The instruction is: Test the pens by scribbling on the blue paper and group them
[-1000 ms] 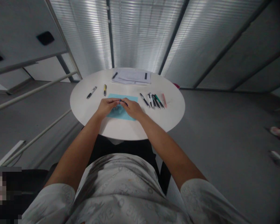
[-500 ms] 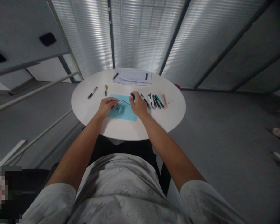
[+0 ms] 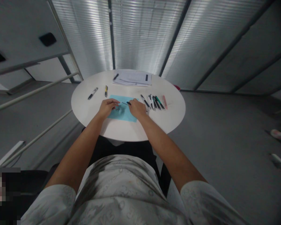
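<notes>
Over a blue sheet of paper [image 3: 125,116], my left hand [image 3: 106,107] pinches one end of a thin pen refill [image 3: 123,102]. My right hand [image 3: 138,108] is closed around a dark pen barrel [image 3: 129,103], most of it hidden by the fingers. The refill spans the gap between the hands, its right end meeting the barrel's open end; how deep it sits inside I cannot tell. Small shiny pen parts [image 3: 117,109] lie on the paper beside the left fingertips.
Several pens [image 3: 154,102] and a pink pen-like piece [image 3: 165,102] lie right of the paper on the round white table [image 3: 126,132]. A grey-and-black pen [image 3: 93,93] and a yellow pen [image 3: 106,91] lie left. Stacked papers [image 3: 132,78] sit at the far edge.
My right hand has turned and lowered, so the barrel now points left toward the refill. The refill now reaches from my left fingertips to the barrel. My left hand has hardly moved.
</notes>
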### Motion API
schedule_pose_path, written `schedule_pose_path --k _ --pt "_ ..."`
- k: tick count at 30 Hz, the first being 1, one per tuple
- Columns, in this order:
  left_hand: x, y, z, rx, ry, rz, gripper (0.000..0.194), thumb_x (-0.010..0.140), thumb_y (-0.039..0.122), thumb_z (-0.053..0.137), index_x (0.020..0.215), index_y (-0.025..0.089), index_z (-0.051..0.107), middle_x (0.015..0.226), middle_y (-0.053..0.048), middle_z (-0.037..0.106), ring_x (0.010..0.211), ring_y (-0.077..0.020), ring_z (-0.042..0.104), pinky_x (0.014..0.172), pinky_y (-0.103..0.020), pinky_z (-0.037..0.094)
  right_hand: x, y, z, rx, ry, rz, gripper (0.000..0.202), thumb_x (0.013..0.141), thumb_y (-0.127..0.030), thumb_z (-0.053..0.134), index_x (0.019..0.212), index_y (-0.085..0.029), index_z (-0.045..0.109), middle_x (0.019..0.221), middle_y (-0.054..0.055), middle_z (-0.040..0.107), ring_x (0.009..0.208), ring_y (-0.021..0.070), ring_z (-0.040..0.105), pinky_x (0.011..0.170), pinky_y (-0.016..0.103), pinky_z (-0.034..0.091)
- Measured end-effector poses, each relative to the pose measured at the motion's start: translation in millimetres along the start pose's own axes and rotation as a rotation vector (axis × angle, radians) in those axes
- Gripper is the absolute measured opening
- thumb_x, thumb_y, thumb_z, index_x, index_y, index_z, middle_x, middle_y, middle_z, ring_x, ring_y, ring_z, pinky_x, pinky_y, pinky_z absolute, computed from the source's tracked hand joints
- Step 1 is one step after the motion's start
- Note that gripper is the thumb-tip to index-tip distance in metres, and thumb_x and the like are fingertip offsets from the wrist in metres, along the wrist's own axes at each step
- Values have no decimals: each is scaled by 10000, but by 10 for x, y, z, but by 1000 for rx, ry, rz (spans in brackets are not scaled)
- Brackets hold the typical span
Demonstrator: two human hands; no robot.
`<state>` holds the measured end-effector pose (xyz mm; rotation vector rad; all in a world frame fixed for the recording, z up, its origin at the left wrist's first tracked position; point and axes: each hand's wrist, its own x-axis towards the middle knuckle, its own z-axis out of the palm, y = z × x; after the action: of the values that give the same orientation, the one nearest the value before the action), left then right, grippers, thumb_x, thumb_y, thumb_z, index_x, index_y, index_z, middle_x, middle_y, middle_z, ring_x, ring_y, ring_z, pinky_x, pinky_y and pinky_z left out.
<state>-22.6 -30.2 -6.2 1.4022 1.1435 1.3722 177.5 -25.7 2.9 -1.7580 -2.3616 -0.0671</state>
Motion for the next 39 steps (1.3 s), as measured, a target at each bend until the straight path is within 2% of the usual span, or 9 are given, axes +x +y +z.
schedule_pose_path --k 6,11,20,23,27,31,33,36,39 --pt "5 2 9 26 -3 -3 150 636 228 682 725 169 787 664 -48 709 544 -120 520 534 -264 409 7 -13 12 2 26 38 360 1110 -340 348 1291 -195 623 1291 142 648 1083 239 685 832 345 520" --pt "17 -12 5 22 -11 4 154 632 254 683 714 175 787 653 -50 702 548 -123 517 529 -267 418 -4 -20 25 6 28 94 331 1089 -368 435 1282 -173 620 1293 156 641 1079 258 694 836 360 529" --pt "26 -39 -8 48 -24 -9 150 649 228 679 742 164 778 669 -57 692 559 -123 508 556 -286 417 24 3 68 -16 74 133 322 1089 -215 361 1244 -121 626 1263 185 638 1065 263 694 807 359 533" --pt "36 -59 -12 45 -21 -5 148 664 257 700 750 163 776 663 -55 687 560 -126 518 558 -284 421 15 -28 17 11 130 123 336 1105 -268 349 1277 -123 598 1294 187 614 1113 266 665 797 348 521" --pt "21 -51 4 103 7 54 257 745 397 741 832 161 790 676 -47 694 560 -121 522 566 -278 434 -9 -100 -52 65 148 -5 380 1123 -361 310 1312 -169 579 1334 162 586 1159 257 623 808 334 495" --pt "1 -26 26 159 -7 102 393 773 529 757 653 156 721 878 -96 776 589 -110 539 569 -275 443 -28 -153 -48 140 124 -129 397 1130 -364 271 1335 -202 570 1339 129 586 1148 238 619 802 323 465" --pt "4 -27 28 160 -6 113 417 774 547 767 633 159 714 869 -95 775 591 -113 548 565 -274 443 -40 -155 -40 165 113 -157 399 1129 -388 283 1313 -203 584 1338 119 594 1129 232 627 792 316 453" --pt "21 -39 19 144 33 121 381 804 535 755 719 164 762 738 -69 730 560 -111 534 555 -268 440 -69 -130 -53 200 112 -151 428 1120 -466 298 1290 -209 595 1334 106 616 1107 226 634 792 307 440" --pt "38 -45 5 87 89 137 357 832 511 730 801 159 779 778 -76 741 558 -100 528 571 -261 460 -90 -96 -85 241 91 -131 465 1118 -513 265 1295 -241 598 1291 73 674 1082 215 645 799 296 430"
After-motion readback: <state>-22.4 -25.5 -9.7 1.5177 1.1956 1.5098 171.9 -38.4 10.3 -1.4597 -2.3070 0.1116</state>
